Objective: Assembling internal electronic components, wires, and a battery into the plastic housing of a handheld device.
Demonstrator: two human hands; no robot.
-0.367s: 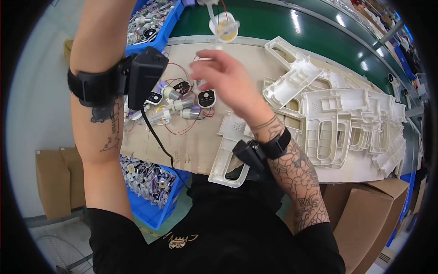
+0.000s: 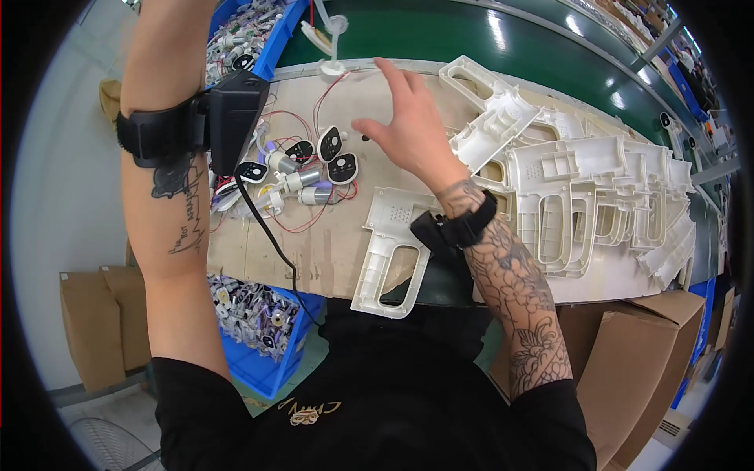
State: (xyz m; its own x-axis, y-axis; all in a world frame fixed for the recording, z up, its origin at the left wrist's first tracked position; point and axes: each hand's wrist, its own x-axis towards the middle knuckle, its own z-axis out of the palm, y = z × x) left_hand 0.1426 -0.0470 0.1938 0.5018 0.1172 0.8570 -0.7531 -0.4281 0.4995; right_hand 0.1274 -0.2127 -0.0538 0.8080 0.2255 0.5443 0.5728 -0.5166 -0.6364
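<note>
The right hand [image 2: 408, 129], fingers spread apart and empty, hovers over black oval button pads [image 2: 342, 167] wired to small grey motors [image 2: 314, 195]; the left hand is out of view.

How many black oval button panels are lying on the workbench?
4, though the wire tangle may hide more. One oval panel sits highest, another just below it near the right hand, a third to their left, and a fourth beside the wrist device.

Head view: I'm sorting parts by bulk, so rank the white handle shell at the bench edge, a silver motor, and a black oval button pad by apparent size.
1. Handle shell, largest.
2. Button pad and motor: look alike, so unranked.
</note>
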